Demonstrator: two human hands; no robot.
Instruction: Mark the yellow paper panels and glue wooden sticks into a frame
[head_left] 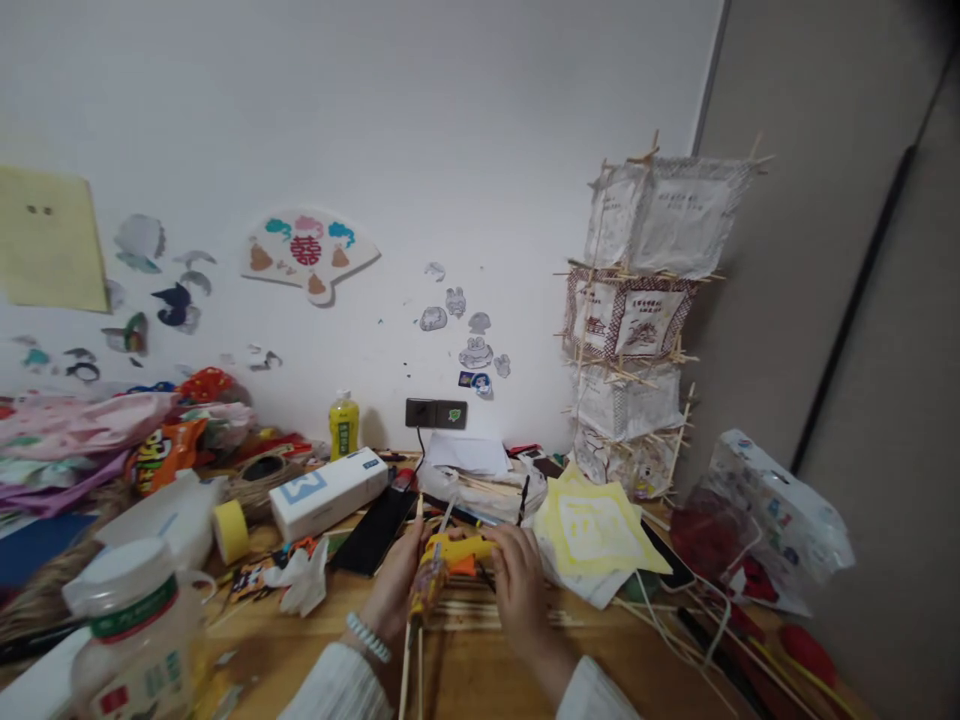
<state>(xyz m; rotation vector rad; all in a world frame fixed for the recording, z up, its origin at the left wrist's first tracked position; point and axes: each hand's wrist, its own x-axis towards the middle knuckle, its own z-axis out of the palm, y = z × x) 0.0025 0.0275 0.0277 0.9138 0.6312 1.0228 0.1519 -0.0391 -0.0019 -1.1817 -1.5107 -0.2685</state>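
Observation:
A yellow hot glue gun (452, 548) is at the middle of the view, tilted with its nozzle end pointing down toward me. My right hand (521, 590) is closed around its handle. A pale glue stick (448, 517) pokes out of the gun's back end. My left hand (394, 590), with a beaded bracelet at the wrist, is closed on thin wooden sticks (406, 675). One stick tip shows above the fingers, and two lengths run down toward me below the gun. The nozzle tip is close to these sticks; whether it touches them I cannot tell.
More wooden sticks (480, 607) lie on the table behind the hands. A tall stick-and-paper tower (630, 320) stands at the back right, near yellow paper (600, 530). A white box (330, 493), yellow tape (231, 532) and a jar (131, 640) crowd the left. Cords trail at right.

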